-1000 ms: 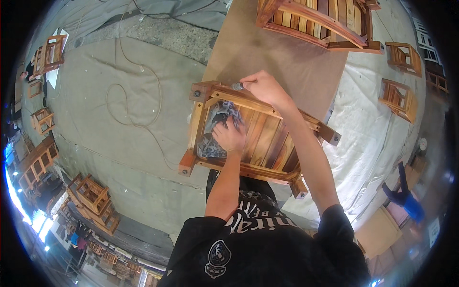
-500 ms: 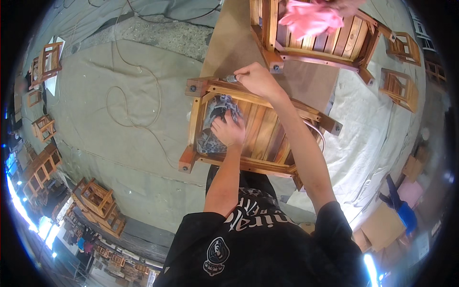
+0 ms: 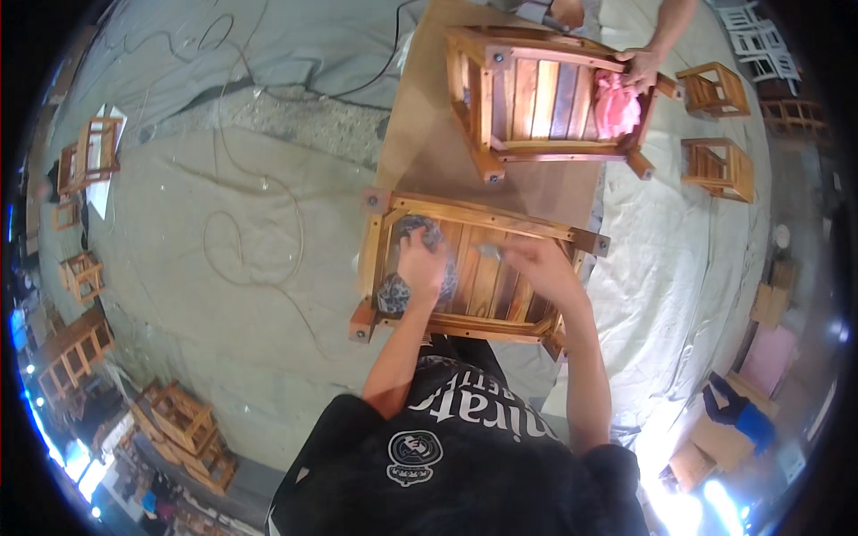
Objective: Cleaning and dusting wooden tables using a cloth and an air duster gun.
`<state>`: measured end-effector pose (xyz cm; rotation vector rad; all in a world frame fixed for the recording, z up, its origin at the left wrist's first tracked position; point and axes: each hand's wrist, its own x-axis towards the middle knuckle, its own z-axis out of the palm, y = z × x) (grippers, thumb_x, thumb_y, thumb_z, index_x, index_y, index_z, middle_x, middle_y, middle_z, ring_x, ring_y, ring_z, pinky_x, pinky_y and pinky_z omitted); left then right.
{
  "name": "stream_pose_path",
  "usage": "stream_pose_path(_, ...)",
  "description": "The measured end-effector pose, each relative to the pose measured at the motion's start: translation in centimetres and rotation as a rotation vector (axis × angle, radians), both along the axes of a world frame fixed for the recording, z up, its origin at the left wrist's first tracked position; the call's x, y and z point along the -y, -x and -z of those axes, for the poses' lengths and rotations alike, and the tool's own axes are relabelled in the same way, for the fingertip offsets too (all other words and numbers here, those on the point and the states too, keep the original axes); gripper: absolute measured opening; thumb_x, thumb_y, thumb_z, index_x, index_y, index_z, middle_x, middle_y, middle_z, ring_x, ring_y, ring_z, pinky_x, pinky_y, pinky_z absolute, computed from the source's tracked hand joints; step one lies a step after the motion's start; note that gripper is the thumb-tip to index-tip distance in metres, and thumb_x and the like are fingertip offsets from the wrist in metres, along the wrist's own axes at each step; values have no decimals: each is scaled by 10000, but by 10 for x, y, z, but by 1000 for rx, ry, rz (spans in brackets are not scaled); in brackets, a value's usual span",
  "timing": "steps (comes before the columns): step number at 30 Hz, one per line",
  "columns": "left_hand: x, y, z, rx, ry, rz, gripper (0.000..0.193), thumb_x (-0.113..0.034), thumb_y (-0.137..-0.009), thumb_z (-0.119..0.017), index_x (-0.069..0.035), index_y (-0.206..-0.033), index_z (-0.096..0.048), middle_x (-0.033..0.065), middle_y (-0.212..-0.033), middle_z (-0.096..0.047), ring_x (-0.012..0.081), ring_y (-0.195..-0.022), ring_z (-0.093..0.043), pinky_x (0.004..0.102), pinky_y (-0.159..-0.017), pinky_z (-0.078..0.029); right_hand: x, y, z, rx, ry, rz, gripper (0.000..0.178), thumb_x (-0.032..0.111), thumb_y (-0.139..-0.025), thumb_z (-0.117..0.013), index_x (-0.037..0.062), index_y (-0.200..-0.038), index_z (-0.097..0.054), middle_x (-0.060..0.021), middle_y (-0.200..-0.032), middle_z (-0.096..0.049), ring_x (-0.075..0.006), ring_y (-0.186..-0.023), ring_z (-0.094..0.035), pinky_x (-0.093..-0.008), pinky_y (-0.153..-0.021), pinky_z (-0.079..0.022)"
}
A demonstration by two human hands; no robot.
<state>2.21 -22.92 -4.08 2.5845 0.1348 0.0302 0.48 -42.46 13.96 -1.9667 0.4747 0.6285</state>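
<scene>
In front of me an upturned wooden stool (image 3: 483, 281) lies with its slatted underside and leg ends facing up. My left hand (image 3: 422, 268) is closed on a grey patterned cloth (image 3: 393, 295), pressed against the slats at the left end. Over the right half of the slats, my right hand (image 3: 541, 266) is smeared by motion, its fingers pinched round a small pale thing (image 3: 489, 252). The blur hides what kind of thing it is.
A brown board (image 3: 416, 134) lies under both stools. On a second upturned stool (image 3: 536, 94) beyond mine, a co-worker's hand (image 3: 640, 68) holds a pink cloth (image 3: 617, 107). More wooden stools (image 3: 719, 170) stand at the right. A thin hose (image 3: 299, 232) curls over the sheet at left.
My right hand has come from the far rail in over the slats. My left hand stays on the patterned cloth. The co-worker's pink cloth has moved to the right end of the far stool.
</scene>
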Motion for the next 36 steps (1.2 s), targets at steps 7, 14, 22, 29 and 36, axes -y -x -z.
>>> stream_pose_path(7,-4,-112,-114,175,-101,634,345,-194,-675,-742,-156,-1014,-694,65,-981,-587,299,-990,-565,473,-826,-438,-29,98,-70,-66,-17,182,304,141,-899,-578,19,-1171,-641,-143,-866,-691,-143,-757,-600,-299,-739,-479)
stream_pose_path(14,30,-154,-19,-592,-1335,1072,546,-288,-650,-814,-190,-1168,-676,61,-1294,-585,302,-1230,-496,631,-876,-397,-81,103,-87,144,2,259,306,172,-884,-605,86,-1174,-648,-212,-870,-661,-250,-756,-660,-335,-719,-487)
stream_pose_path(22,7,-177,-59,-450,-1094,1434,450,-237,-515,-865,-102,-929,-750,98,-1019,-702,259,-914,-685,392,-741,-539,-82,122,-112,126,72,484,291,178,-863,-619,117,-1143,-672,-217,-858,-655,-327,-763,-657,-370,-711,-497)
stream_pose_path(29,6,-167,-54,-317,-872,1452,500,-151,-504,-845,-50,-968,-692,149,-925,-694,318,-885,-680,393,-739,-549,-73,174,-96,101,103,585,310,135,-862,-625,106,-1168,-659,-196,-938,-683,-316,-842,-668,-355,-777,-497)
stream_pose_path(36,4,-165,-50,-297,-899,1471,551,-121,-525,-842,-43,-1023,-621,152,-891,-692,316,-912,-672,410,-745,-543,-71,203,-111,41,372,594,278,141,-856,-633,132,-1128,-687,-195,-781,-658,-333,-671,-648,-384,-668,-495)
